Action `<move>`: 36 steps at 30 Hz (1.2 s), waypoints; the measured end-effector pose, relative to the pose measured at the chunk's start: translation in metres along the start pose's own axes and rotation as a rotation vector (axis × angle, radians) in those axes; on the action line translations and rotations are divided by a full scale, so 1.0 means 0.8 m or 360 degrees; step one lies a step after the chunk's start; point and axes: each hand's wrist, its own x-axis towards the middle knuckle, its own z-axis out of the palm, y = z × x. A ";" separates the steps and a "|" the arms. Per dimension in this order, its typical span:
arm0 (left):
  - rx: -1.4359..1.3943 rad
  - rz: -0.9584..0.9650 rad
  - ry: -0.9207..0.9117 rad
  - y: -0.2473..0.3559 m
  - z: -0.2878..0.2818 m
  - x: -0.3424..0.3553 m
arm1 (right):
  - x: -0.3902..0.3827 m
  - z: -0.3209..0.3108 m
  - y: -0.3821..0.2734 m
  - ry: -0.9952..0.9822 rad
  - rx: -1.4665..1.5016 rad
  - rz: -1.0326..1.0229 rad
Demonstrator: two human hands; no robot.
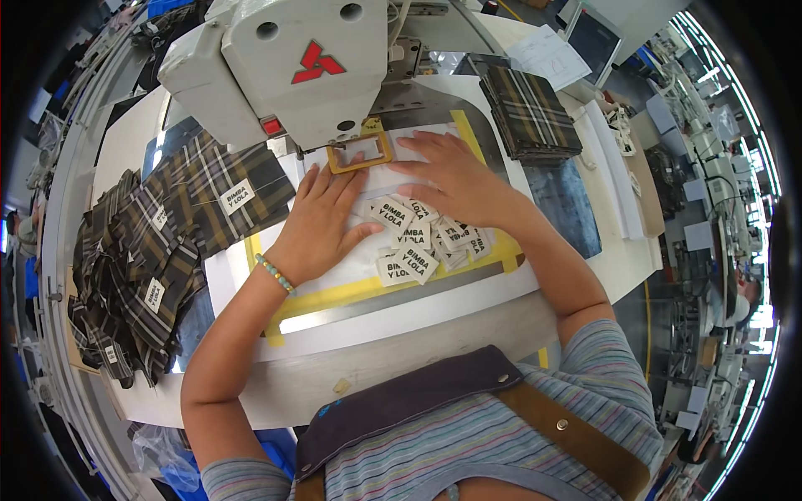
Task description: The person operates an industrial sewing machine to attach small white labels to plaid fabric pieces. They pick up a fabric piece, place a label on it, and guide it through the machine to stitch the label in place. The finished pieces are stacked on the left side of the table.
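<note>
My left hand (322, 221) lies open, fingertips at the lower edge of a small orange rectangular frame (383, 146) under the sewing machine head (251, 79). My right hand (439, 175) rests open, fingers spread, just right of that frame, above a loose pile of white printed fabric labels (413, 238). Both hands are on a white work surface (326, 280) bordered with yellow tape. Part of my right fingers' underside is hidden, so contact with the labels is unclear.
Crumpled plaid fabric (125, 242) with attached labels covers the left side. A folded plaid stack (530, 117) sits back right, near papers (547, 54) and a screen (593, 42). A long white strip (610, 167) lies along the right. Other machines and a distant person (743, 296) are farther right.
</note>
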 end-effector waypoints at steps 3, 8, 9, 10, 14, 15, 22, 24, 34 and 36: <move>0.0029 -0.0012 0.0026 -0.001 -0.001 -0.001 | -0.001 -0.056 0.008 0.0026 0.0016 0.0192; 0.0038 -0.0003 -0.0027 0.005 -0.010 -0.007 | -0.045 -0.111 0.052 0.0258 -0.0364 0.0563; 0.0041 -0.0001 -0.0062 0.010 -0.015 -0.009 | -0.058 -0.117 0.064 0.0254 -0.0448 0.0625; 0.0054 -0.0053 -0.0187 0.014 -0.020 -0.012 | -0.071 -0.118 0.073 0.0219 -0.0521 0.0677; -0.0085 0.0072 -0.0100 0.026 -0.014 -0.029 | -0.096 -0.112 0.099 0.0191 -0.0541 0.0713; -0.0128 0.0108 -0.0089 0.031 -0.008 -0.031 | -0.096 -0.109 0.100 0.0235 -0.0528 0.0710; -0.0129 0.0128 0.0033 0.063 0.012 -0.021 | -0.094 -0.099 0.117 0.0529 -0.0371 0.0600; -0.0086 0.0123 0.0046 0.067 0.017 -0.012 | -0.094 -0.096 0.117 0.0550 -0.0363 0.0604; -0.0206 0.0152 0.0017 0.079 0.017 -0.006 | -0.093 -0.099 0.121 0.0647 -0.0157 0.0855; -0.0318 0.0165 0.0027 0.079 0.010 -0.009 | -0.090 -0.103 0.118 0.0741 -0.0096 0.0916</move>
